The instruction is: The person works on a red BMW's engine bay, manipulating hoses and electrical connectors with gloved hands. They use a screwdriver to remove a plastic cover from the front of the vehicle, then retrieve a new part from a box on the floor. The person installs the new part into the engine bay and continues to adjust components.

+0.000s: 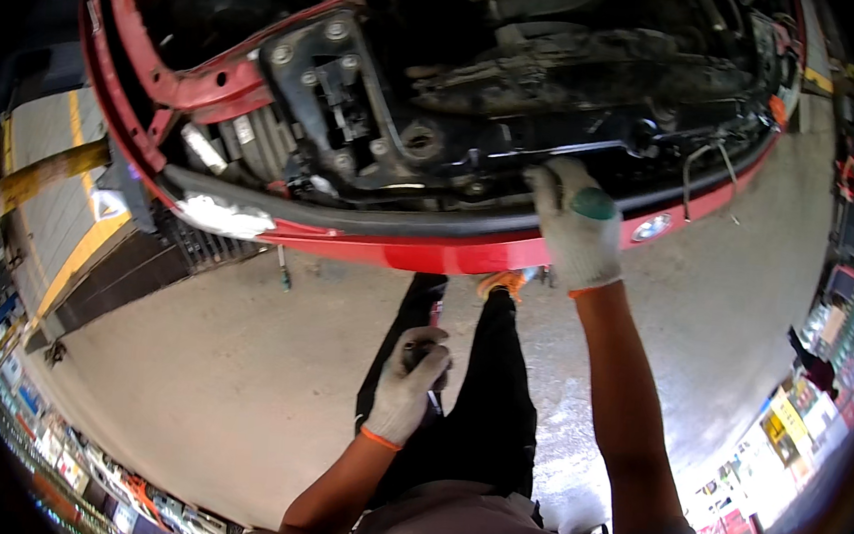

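A red car's front end, with its engine bay uncovered, fills the upper part of the view. My right hand (581, 224), in a pale work glove with a green patch, lies over the red bumper (418, 255). Its fingers bend over the bumper's black upper edge, and the fingertips are hidden in the gap behind it. Lower down, in front of my legs, my left hand (408, 381) is closed around a dark-handled tool (422, 351). A thin shaft shows below that fist; I cannot make out what kind of tool it is.
A bent metal rod (691, 182) stands up at the bumper's right side. Behind the bumper runs a black crossmember (547, 146). On the concrete floor (190, 349) lies a small tool (285, 274). A yellow lift arm (37, 181) reaches toward the car from the left.
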`<state>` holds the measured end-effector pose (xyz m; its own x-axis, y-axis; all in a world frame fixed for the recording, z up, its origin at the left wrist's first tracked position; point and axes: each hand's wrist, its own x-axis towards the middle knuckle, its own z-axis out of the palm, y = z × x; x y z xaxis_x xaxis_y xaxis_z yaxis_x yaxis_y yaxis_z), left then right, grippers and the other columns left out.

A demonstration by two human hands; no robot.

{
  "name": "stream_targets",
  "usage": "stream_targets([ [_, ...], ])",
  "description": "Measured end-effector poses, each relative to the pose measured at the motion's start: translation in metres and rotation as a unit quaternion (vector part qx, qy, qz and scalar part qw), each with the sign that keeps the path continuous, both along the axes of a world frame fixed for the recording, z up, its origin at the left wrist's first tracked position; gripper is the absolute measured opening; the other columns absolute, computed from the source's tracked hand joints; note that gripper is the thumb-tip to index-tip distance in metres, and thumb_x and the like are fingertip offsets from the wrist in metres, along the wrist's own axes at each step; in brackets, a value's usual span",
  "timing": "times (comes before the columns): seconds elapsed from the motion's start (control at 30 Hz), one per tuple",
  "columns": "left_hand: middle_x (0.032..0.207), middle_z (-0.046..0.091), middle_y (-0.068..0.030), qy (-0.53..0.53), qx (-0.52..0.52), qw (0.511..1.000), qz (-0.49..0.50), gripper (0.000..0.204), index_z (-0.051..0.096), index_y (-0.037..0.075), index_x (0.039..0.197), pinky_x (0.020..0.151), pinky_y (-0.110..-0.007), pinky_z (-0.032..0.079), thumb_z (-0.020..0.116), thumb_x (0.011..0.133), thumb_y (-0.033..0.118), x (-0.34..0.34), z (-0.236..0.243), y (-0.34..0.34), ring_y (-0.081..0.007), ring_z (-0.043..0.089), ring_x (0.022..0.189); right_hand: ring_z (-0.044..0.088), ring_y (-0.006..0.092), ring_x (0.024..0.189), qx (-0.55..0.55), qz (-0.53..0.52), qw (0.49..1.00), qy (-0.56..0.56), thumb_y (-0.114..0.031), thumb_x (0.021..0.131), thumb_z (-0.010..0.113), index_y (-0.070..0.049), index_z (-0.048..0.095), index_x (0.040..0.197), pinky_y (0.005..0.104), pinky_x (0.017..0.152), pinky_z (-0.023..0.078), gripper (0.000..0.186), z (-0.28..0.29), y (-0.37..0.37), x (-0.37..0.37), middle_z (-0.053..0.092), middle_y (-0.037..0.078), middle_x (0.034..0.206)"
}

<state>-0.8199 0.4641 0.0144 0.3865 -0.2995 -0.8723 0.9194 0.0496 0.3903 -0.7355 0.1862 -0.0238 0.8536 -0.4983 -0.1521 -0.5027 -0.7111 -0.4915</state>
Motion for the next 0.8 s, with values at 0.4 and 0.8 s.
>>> stream_targets([
  [0.4,0.086,0.065,-0.0027,0.003,-0.012,1.0,0.008,0.02,0.063,0.011,0.117,0.057,-0.025,0.043,0.064,0.097,0.015,0.013,0.0,0.002,-0.0103,0.055,0.064,0.073,0.0371,0.085,-0.015,-0.051,0.985,0.163,-0.037,0.1,0.06,-0.009,0.064,0.106,0.045,0.075,0.06,0.028,-0.003,0.014,0.009,0.074,0.017,0.091],
  [0.8,0.081,0.06,-0.005,-0.058,-0.052,0.997,-0.003,0.024,0.063,0.006,0.114,0.051,-0.025,0.038,0.064,0.094,0.021,0.041,0.02,-0.042,-0.0111,0.05,0.057,0.075,0.0322,0.09,0.056,-0.061,0.965,0.248,-0.044,0.098,0.062,0.002,0.06,0.121,0.0419,0.073,0.06,0.051,0.0,0.035,0.031,0.076,0.014,0.09],
])
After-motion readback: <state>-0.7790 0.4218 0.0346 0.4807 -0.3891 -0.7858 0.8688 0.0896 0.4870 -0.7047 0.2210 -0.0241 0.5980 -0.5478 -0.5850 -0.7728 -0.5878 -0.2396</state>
